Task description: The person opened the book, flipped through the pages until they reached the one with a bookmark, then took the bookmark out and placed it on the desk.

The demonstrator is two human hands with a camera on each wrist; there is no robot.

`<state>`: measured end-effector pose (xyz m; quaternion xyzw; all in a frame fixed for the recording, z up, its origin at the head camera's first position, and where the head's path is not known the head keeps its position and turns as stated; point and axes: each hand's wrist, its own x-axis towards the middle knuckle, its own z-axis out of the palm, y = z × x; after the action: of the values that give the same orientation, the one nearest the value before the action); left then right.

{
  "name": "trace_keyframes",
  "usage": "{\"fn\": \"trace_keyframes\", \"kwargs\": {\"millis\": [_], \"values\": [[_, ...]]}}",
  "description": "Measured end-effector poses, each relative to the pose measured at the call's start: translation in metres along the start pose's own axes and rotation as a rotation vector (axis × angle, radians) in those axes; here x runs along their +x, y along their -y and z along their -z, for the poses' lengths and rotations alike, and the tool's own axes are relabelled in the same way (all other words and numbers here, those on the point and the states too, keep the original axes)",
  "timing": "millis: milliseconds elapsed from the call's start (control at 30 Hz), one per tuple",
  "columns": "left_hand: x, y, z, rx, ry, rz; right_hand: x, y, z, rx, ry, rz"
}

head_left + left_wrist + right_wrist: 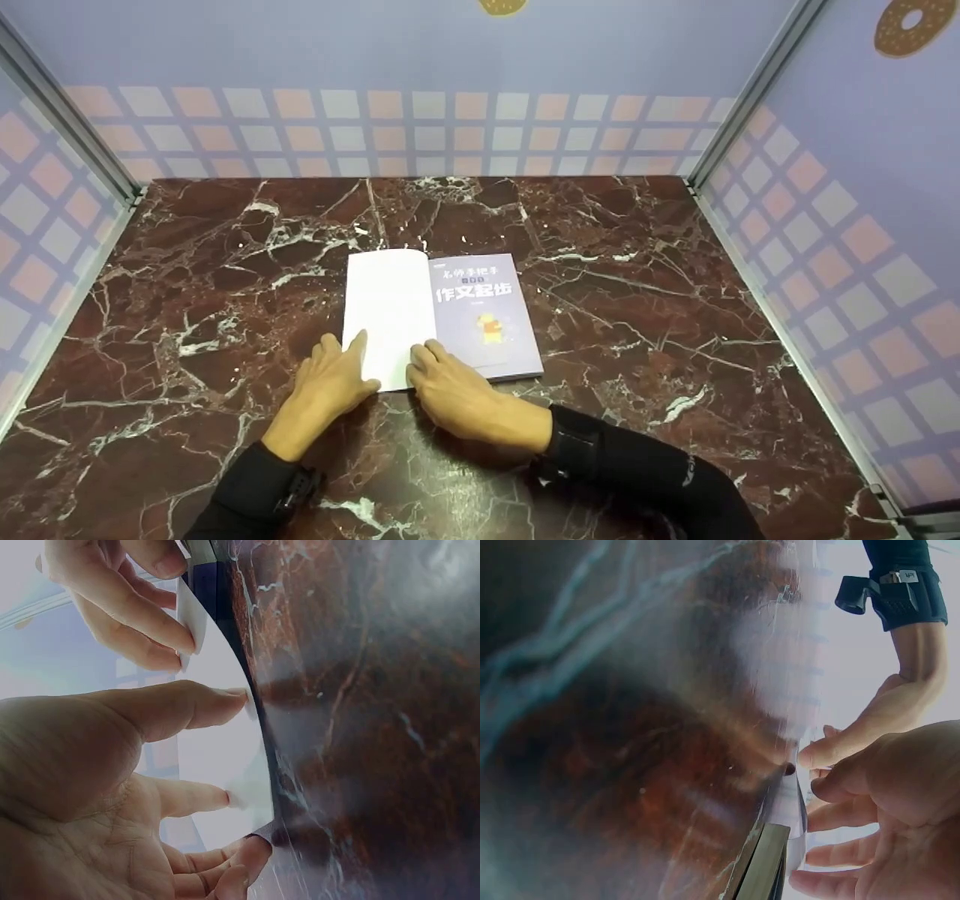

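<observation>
A book [480, 352] lies opened on the table, with a blank white left page [390, 315] and a purple title page bearing white Chinese characters and a small yellow bear figure. My left hand [330, 379] is at the lower left corner; its thumb and index finger touch the white page, while the other fingers sit at the outer edge. Close to the spine, my right hand [457, 394] presses its fingertips on the lower part of that page. In the right wrist view the thick page block [763, 862] shows beside the right hand [900, 810].
The table [637, 315] is dark red marble-patterned with white veins. Purple panels with pink and white squares, such as the back wall [375, 45], stand along the back and both sides, joined by grey metal corner posts [757, 90].
</observation>
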<state>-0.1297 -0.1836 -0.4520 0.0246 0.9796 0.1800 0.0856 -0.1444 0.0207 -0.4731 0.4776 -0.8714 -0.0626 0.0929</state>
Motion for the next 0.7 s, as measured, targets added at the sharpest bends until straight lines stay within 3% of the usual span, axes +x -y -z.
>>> {"fn": "trace_keyframes", "kwargs": {"millis": [233, 333, 467, 567, 700], "values": [[-0.001, -0.0006, -0.0022, 0.016, -0.049, -0.069, 0.0016, -0.0009, 0.0006, -0.051, -0.018, 0.02], [-0.0011, -0.0035, -0.0026, -0.025, 0.01, -0.097, 0.0018, -0.0011, 0.0008, -0.061, -0.028, 0.028], [-0.0005, -0.0065, -0.0049, -0.058, 0.091, -0.183, 0.0014, -0.0019, 0.001, -0.041, -0.03, 0.031], [-0.0008, -0.0069, -0.0071, -0.065, 0.097, -0.239, 0.0004, -0.0031, 0.0018, 0.013, -0.013, 0.02], [-0.0014, -0.0063, -0.0077, -0.086, 0.104, -0.24, -0.0021, -0.0063, 0.0046, 0.147, 0.024, -0.007]]}}
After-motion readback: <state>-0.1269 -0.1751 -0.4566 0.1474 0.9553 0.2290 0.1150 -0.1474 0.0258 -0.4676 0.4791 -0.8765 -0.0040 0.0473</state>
